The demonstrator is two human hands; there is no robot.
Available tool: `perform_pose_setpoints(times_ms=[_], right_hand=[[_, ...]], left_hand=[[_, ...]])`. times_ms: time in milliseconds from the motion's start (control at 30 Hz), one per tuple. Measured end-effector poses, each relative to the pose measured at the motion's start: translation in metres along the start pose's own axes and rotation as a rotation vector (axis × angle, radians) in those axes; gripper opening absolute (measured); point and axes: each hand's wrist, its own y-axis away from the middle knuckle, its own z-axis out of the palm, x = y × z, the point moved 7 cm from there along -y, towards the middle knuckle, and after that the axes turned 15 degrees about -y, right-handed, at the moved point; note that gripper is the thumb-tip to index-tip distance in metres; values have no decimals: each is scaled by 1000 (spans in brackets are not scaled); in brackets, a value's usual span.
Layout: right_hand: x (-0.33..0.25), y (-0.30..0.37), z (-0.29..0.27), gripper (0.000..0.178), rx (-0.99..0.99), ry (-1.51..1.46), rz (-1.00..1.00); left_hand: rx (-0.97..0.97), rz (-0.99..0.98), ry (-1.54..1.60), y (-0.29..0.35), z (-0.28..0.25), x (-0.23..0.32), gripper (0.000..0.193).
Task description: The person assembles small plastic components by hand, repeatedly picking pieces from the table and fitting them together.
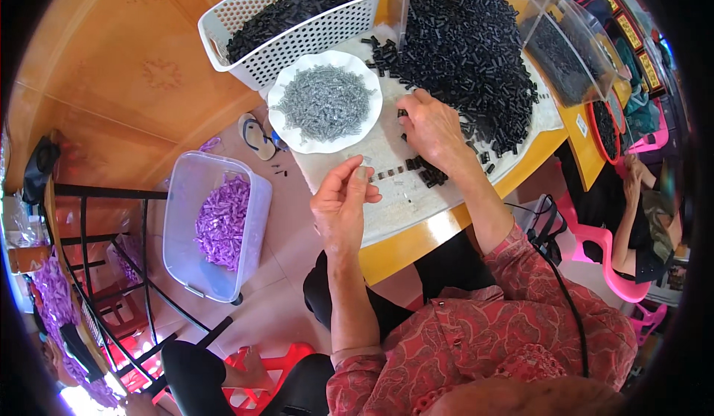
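Observation:
My left hand (342, 204) is closed in a pinch at the near side of the plate, with a small clear plastic piece (367, 161) at its fingertips. Over the white cloth (390, 215), my right hand (433, 135) is closed with thumb and finger on a small black plastic piece (402, 112). A white scalloped plate (280, 135) full of clear small pieces (327, 103) stands beyond the left hand. Past the right hand rises a big heap of short black plastic pieces (468, 51). Between my hands lies a short row of black pieces (390, 172).
A white perforated basket (312, 38) of black pieces stands behind the plate. Clear bins (569, 51) flank the heap. On the floor at left sits a clear tub (256, 245) with purple packets (223, 222). Other people sit at right and lower left.

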Motion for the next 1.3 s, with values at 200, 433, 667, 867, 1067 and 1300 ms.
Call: perform_pose_setpoints(times_ms=[200,433,667,867,1067,1300], right_hand=[[-14,20,-12,21,39,-605,-27],[-47,45,-10,20,-53,-802,-45],[-52,54,-14,21,-8,-909,-24],[-45,59,-6,17,54,-1040,25],[-34,65,-1,14,54,-1124,69],[-35,69,9,16,-38,-1470,294]], left_hand=[[12,-6,-23,1,3,-3,23],[9,24,17,0,12,-4,27],[-75,35,180,0,10,-5,28],[-153,76,399,-1,8,-3,33],[-127,35,427,1,6,1,29],[-165,-16,503,-1,7,-4,23]])
